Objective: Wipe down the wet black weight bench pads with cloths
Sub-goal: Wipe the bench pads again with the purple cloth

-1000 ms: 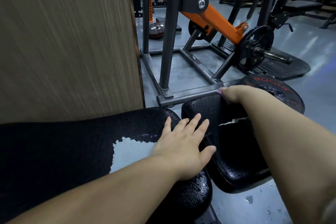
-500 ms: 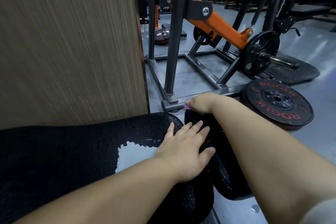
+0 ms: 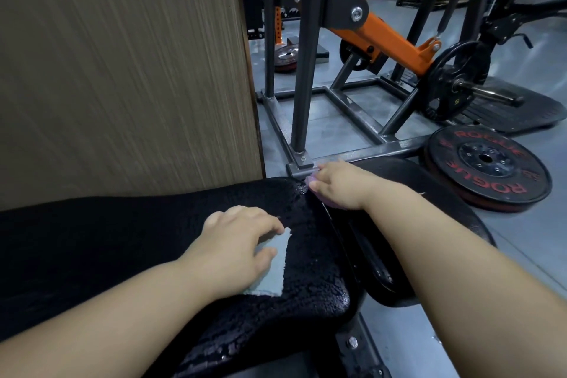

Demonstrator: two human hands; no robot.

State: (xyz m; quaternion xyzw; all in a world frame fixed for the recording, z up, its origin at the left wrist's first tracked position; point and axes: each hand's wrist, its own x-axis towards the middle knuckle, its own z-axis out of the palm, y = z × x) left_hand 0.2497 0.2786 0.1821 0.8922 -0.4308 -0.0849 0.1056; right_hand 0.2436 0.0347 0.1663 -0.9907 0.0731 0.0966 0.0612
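Back pad (image 3: 122,239): black, beaded with water, laid across the lower frame, long axis left to right, rounded end just beside the seat pad (image 3: 454,205). Grey-blue cloth (image 3: 273,270) is gripped under the curled fingers of the left hand (image 3: 233,242) near that end. Pink cloth (image 3: 322,201), mostly hidden, is clutched beneath the curled right hand (image 3: 340,186) at the gap's far end. Seat pad partly covered by the right forearm. Beyond: steel frame (image 3: 352,156), red-lettered plate (image 3: 487,167), wood panel (image 3: 122,70).

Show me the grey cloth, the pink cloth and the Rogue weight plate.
grey cloth (image 3: 273,270): head view, bare patch beside the left hand's (image 3: 233,242) thumb.
pink cloth (image 3: 328,204): head view, edge under the right hand (image 3: 340,184).
Rogue weight plate (image 3: 460,163): head view, top face.
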